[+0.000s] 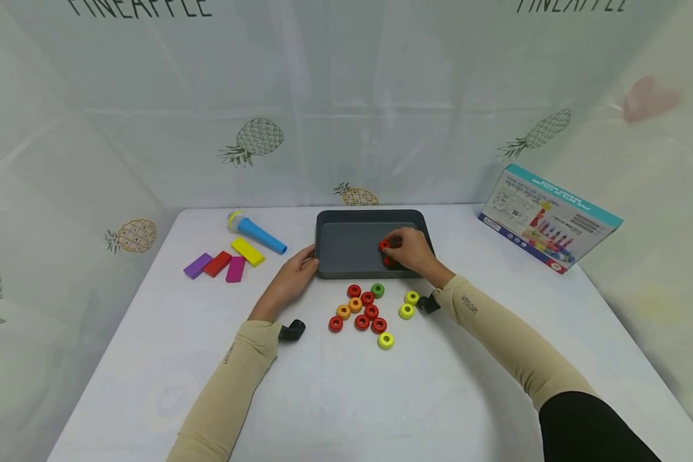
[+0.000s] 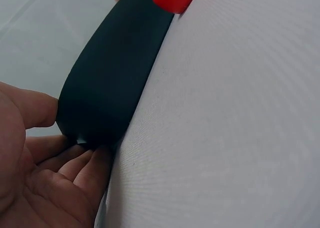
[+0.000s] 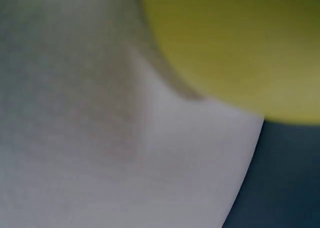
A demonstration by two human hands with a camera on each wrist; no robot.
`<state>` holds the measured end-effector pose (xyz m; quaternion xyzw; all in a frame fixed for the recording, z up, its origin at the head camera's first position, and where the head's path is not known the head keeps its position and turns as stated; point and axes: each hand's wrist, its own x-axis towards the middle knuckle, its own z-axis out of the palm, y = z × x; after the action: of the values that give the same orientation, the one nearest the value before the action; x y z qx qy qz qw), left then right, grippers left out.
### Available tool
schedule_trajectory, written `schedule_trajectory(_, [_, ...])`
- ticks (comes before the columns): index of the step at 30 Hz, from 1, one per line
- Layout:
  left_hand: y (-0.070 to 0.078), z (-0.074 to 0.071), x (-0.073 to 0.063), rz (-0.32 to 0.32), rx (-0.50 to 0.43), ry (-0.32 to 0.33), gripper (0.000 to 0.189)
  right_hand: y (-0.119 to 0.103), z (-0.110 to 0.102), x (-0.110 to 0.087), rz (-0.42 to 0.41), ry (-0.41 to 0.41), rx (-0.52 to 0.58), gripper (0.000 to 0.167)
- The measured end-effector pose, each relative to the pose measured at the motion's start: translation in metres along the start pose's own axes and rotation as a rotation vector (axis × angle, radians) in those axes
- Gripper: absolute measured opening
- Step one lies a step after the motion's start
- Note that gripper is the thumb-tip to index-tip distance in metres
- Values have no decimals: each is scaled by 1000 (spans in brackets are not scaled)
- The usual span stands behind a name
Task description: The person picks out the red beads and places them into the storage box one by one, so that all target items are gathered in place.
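Observation:
A dark grey tray (image 1: 346,247) lies at the back middle of the table. My left hand (image 1: 293,277) grips its left end; in the left wrist view, the thumb is on the rim and the curled fingers (image 2: 92,170) tuck against the lower corner. Over the tray's right part, my right hand (image 1: 414,250) pinches a red ring (image 1: 384,245). Just in front of that ring, another red ring (image 1: 388,262) shows in the tray, partly covered by the fingers. The right wrist view has only a blurred yellow ring (image 3: 240,53) close up, not the hand.
In front of the tray lie several loose red rings (image 1: 362,322), orange rings (image 1: 355,305), yellow rings (image 1: 385,341) and a green ring (image 1: 378,290). A blue toy microphone (image 1: 260,234) and coloured blocks (image 1: 247,251) lie left. A printed box (image 1: 548,221) stands back right.

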<state>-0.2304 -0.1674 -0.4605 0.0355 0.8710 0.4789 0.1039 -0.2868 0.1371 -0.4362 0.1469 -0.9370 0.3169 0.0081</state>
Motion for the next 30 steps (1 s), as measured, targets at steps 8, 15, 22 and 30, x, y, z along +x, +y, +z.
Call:
schedule_trajectory(8, [0, 0, 1, 3, 0, 7, 58, 0, -4, -4, -13, 12, 0, 32])
schedule_trajectory(15, [0, 0, 0, 0, -6, 0, 58, -2, -10, -8, -22, 22, 6, 34])
schedule_trajectory(22, [-1, -2, -1, -4, -7, 2, 57, -12, -15, -21, -64, 55, 29, 32])
schedule_trajectory(30, [-1, 0, -1, 7, -15, 2, 58, -29, -17, -53, -123, 41, 75, 30])
